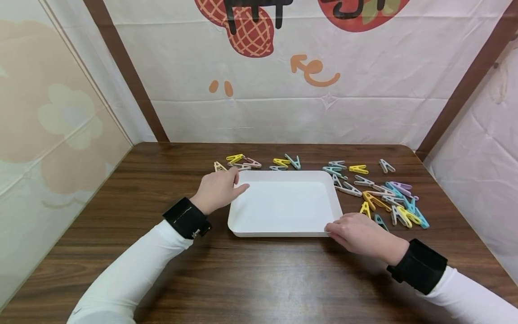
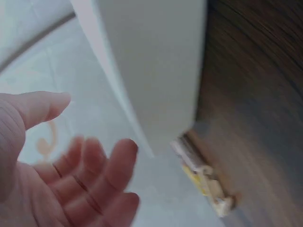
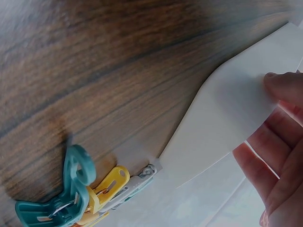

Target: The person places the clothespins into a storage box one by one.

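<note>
A shallow white rectangular tray (image 1: 286,202) with rounded corners lies on the wooden table, its inside bare. At its near right corner my right hand (image 1: 366,235) pinches the wall; in the right wrist view the thumb is against the outer side of the tray (image 3: 236,99) and the fingers go over the rim. My left hand (image 1: 218,188) is by the far left part of the tray, overlapping its edge in the head view. From the left wrist, that hand (image 2: 90,179) shows loosely bent fingers, thumb apart, beside the tray wall (image 2: 156,61), with nothing gripped.
Many plastic clothespins (image 1: 376,202) in yellow, blue, purple and grey lie scattered right of the tray. A smaller group, including a yellow clothespin (image 1: 281,162), lies behind it. Printed fabric (image 1: 267,117) hangs behind the dark wooden table (image 1: 243,279) and along both sides.
</note>
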Motion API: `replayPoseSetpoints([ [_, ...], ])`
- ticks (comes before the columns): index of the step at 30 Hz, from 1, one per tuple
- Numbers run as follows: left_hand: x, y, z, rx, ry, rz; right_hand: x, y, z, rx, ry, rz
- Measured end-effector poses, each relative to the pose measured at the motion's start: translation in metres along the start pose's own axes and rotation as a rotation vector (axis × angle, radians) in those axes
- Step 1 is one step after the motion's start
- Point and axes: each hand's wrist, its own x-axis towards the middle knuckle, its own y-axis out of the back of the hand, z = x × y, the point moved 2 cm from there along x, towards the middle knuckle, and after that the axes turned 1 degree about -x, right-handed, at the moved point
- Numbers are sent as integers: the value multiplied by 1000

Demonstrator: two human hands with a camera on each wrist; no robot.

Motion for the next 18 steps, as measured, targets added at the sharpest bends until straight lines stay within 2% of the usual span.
replayPoseSetpoints([
  [4,8,-14,-13,24,140,-127,-1,0,1,7,-3,-3],
  [8,11,-24,-22,18,228,-273,0,0,1,5,-2,-3],
  [13,13,-32,-29,-85,279,-399,0,0,1,0,2,3],
  [18,15,-38,-32,-164,275,-451,0,-1,1,1,-1,1],
])
